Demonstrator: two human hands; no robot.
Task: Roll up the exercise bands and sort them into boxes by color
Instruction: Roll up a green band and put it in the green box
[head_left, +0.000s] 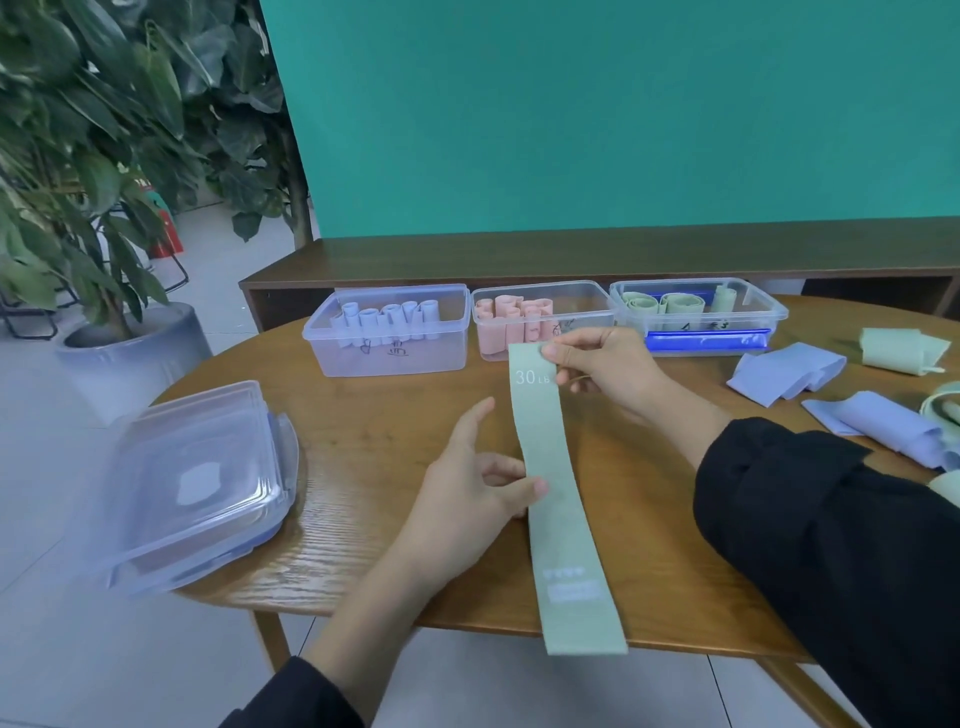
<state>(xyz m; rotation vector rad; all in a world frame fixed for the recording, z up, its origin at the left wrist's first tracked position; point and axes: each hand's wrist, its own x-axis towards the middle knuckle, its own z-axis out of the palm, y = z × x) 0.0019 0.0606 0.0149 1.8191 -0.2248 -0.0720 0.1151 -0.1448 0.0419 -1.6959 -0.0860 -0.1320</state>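
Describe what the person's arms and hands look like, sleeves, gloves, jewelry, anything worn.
Both arms wear black long sleeves of loose, creased fabric, pushed up so the forearms are uncovered. The left hand and right hand are bare: no gloves, rings, watch or markings are visible.

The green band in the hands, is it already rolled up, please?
No, the green band is stretched out flat between the right hand at its far end and the left hand at its middle.

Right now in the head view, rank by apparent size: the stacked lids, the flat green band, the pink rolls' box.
1. stacked lids, though nearest the camera
2. flat green band
3. pink rolls' box, farther away, so its rank is unsure
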